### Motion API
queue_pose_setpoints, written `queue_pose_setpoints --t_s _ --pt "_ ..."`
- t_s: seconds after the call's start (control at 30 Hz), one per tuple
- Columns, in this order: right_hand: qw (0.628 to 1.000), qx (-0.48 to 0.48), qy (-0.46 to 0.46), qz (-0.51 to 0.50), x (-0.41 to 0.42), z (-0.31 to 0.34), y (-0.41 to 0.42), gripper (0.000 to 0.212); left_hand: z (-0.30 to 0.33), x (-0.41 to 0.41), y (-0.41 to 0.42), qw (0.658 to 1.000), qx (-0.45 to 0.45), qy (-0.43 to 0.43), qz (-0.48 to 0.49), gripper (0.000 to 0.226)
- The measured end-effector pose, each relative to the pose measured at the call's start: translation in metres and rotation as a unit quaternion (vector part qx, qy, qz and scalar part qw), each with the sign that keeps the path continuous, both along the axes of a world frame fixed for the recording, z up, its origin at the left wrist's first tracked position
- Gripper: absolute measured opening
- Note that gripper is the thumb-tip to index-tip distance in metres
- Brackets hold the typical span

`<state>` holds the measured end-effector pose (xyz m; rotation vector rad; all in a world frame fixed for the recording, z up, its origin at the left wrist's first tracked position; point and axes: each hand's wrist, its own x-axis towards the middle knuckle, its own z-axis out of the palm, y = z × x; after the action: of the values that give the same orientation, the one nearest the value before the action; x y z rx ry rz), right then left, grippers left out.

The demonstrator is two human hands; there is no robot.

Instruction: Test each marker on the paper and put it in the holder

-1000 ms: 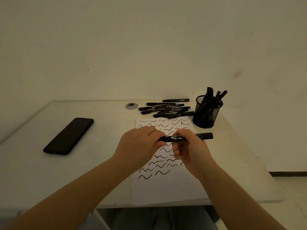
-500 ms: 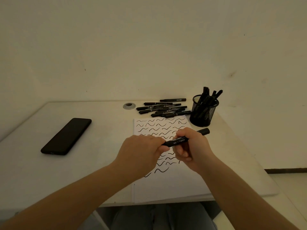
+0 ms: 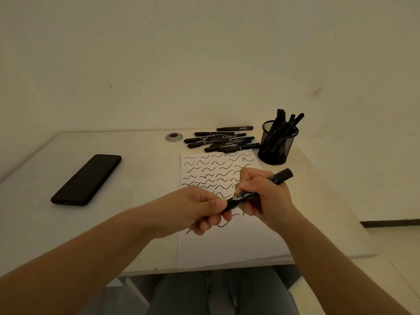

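Observation:
A black marker (image 3: 243,198) slants over the white paper (image 3: 229,242), its far end up and to the right. My right hand (image 3: 263,198) grips its barrel, and my left hand (image 3: 200,208) pinches its near end. Whether the cap is on is hidden by my fingers. The paper carries several rows of black wavy test lines. A pile of several black markers (image 3: 221,140) lies behind the paper. The black mesh holder (image 3: 278,144) stands at the back right with several markers in it.
A black phone (image 3: 87,178) lies on the left of the white table (image 3: 141,178). A round metal grommet (image 3: 173,137) sits near the wall. The table's front edge runs just below the paper, with my legs beneath it.
The marker has tilted from level to slanting up toward the right, and both hands have shifted slightly nearer while keeping hold of it.

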<state>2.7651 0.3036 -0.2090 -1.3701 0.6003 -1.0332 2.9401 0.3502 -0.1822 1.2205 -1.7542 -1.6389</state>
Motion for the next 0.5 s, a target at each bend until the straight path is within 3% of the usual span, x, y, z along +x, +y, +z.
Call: queue_pose_setpoints --t_s 0.13,0.2,0.3,0.37,0.4,0.43,0.5 --pt "1.000 0.006 -0.024 0.001 0.000 -0.002 0.002 0.026 -0.005 -0.001 0.000 1.000 -0.012 -0.019 0.004 0.030" --pt "0.998 0.048 -0.036 -0.024 0.000 -0.005 0.002 0.029 -0.010 -0.005 -0.005 0.987 -0.114 -0.094 0.057 0.030" --pt "0.983 0.154 -0.046 -0.092 0.006 -0.014 0.006 0.037 -0.016 -0.012 -0.007 0.901 -0.326 -0.263 0.117 0.023" --pt "0.965 0.231 -0.080 -0.098 0.007 -0.015 0.009 0.034 -0.020 -0.011 -0.005 0.792 -0.461 -0.385 0.107 0.035" --pt "0.959 0.253 -0.087 -0.093 0.005 -0.014 0.009 0.032 -0.021 -0.010 -0.005 0.751 -0.515 -0.401 0.100 0.040" --pt "0.959 0.258 -0.082 -0.088 0.003 -0.012 0.009 0.031 -0.021 -0.010 -0.003 0.733 -0.544 -0.397 0.096 0.043" --pt "0.968 0.233 -0.052 -0.077 -0.001 -0.011 0.006 0.036 -0.017 -0.017 -0.001 0.772 -0.512 -0.367 0.087 0.049"
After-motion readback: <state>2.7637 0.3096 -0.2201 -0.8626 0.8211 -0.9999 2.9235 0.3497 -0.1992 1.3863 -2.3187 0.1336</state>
